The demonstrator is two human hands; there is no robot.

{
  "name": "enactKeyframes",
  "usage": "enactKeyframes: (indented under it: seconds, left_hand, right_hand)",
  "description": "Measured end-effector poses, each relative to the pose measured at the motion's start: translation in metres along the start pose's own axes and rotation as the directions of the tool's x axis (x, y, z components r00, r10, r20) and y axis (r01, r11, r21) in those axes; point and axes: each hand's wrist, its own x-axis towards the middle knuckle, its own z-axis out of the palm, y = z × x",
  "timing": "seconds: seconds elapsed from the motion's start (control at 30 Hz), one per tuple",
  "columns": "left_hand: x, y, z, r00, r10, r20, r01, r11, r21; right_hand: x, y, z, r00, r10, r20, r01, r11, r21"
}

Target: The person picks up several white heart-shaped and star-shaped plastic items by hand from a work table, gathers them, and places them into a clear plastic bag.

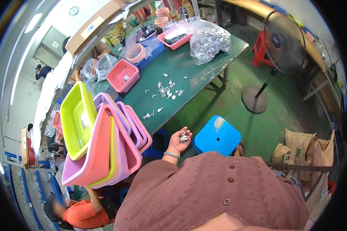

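Observation:
My left hand (178, 141), with a bangle on the wrist, is palm up beside the green table's near edge. Its fingers curl around several small silvery metal pieces (183, 137), too small to make out exactly. On the green table (142, 102) lies a loose scatter of similar silvery pieces (164, 91), some branched and some rounded. A single piece (160, 109) and a small group (148, 114) are nearer to me. My right hand is out of view.
Nested plastic baskets (104, 154) rise at left, topped by a lime-green basket (71, 127). A pink basket (123, 76) and a clear bag of metal pieces (210, 42) are on the table. A blue stool (218, 134) and a standing fan (279, 42) are at right. A person in orange (81, 213) sits lower left.

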Motion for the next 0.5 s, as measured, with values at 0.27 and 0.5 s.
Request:
enactKeyframes:
  seconds: [0.27, 0.5]
  left_hand:
    - [-0.022, -0.024, 0.017, 0.976, 0.213, -0.048, -0.218, 0.939, -0.266]
    - [-0.031, -0.008, 0.015, 0.949, 0.315, 0.016, -0.289, 0.888, -0.358]
  right_hand:
    - [0.094, -0.196, 0.011, 0.992, 0.022, 0.125, -0.008, 0.993, -0.116]
    - [0.061, -0.347, 0.111, 0.896, -0.326, 0.302, 0.385, 0.909, -0.161]
